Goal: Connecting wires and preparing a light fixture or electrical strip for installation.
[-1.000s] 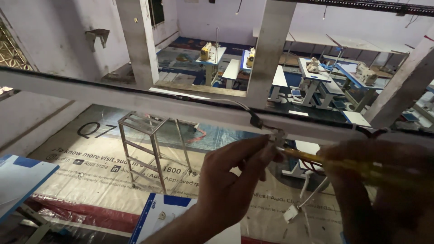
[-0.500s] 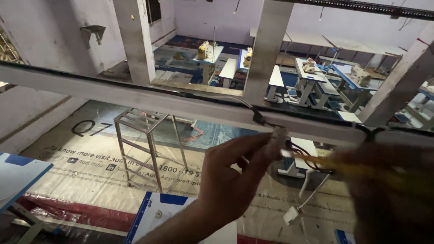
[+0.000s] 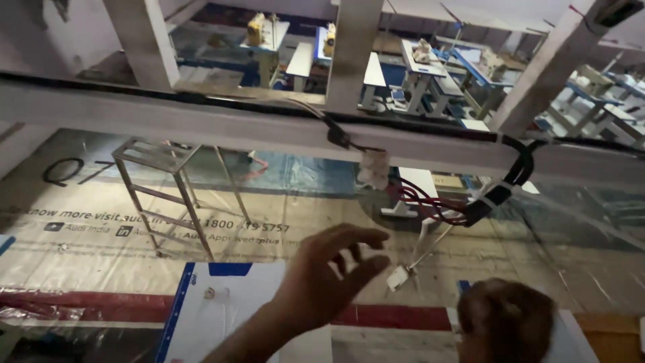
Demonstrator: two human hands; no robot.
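Observation:
My left hand [image 3: 332, 269] is raised with its fingers spread and holds nothing. It hovers just below a white terminal block [image 3: 373, 168] fixed to a long white beam [image 3: 201, 124]. Red and black wires [image 3: 430, 205] loop out of the block toward a black cable bundle [image 3: 517, 168] wrapped with white tape. A small white connector [image 3: 398, 277] dangles on thin wires just right of my fingertips. My right hand is out of view.
Below stand a bare metal frame [image 3: 168, 195] and a white, blue-edged board [image 3: 228, 296] on a printed floor sheet. A rounded brown shape, seemingly the top of another person's head [image 3: 505, 323], is at the bottom right. Sewing tables [image 3: 430, 64] and white pillars [image 3: 353, 47] lie beyond.
My left hand has let go of the terminal block, dropped lower and opened. My right hand with the yellow screwdriver has left the view. The view has shifted slightly downward.

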